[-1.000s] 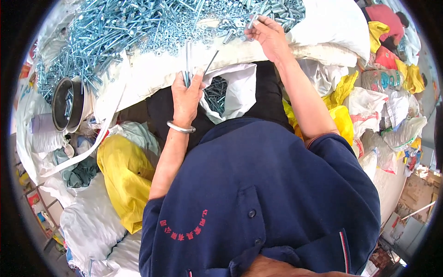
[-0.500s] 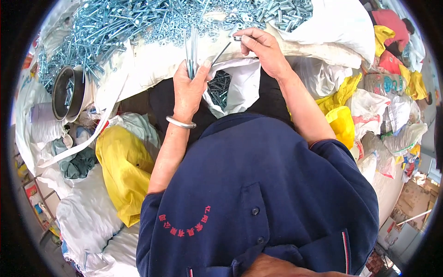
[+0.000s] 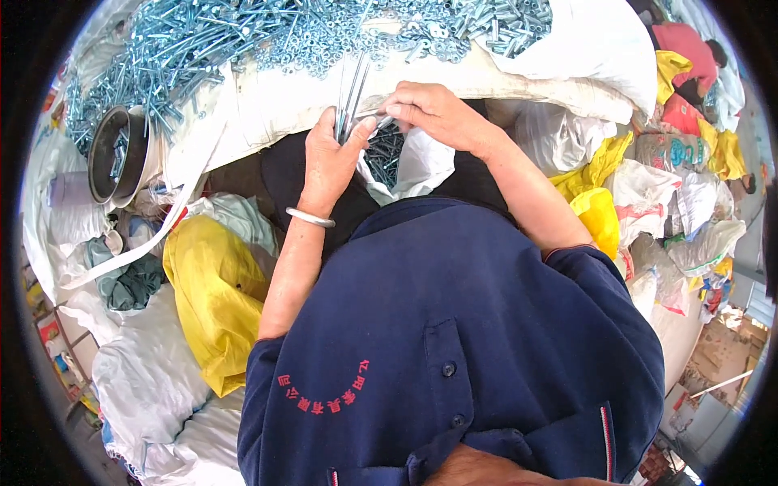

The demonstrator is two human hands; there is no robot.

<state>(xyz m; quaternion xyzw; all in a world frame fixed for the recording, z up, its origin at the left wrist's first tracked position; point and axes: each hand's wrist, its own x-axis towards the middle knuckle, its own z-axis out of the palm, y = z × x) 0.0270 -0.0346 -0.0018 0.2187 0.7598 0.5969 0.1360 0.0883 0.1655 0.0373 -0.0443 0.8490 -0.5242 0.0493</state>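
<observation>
Several long, thin silvery bolts (image 3: 350,93) stand upright in my left hand (image 3: 327,162), which is closed around their lower part. Between its thumb and my right hand (image 3: 442,115) lies a short metal piece (image 3: 379,123), mostly covered by the fingers. My right hand is bent inward and pinched on that piece, close to the left thumb tip. Just below both hands, between my legs, a white sack (image 3: 425,166) gapes and shows a mass of dark metal bolts (image 3: 385,158) inside.
Ahead spreads a heap of loose bolts (image 3: 186,53), nuts (image 3: 324,49) and short metal sleeves (image 3: 519,28) on white sacking (image 3: 267,105). At left a metal pot (image 3: 101,166) leans on its side. Yellow sacks (image 3: 215,300) and plastic bags lie around. A person in red (image 3: 685,49) bends at far right.
My right hand has come down and left, from above the bolts' heap edge to beside my left thumb. The upright bolts in my left hand now lean slightly right.
</observation>
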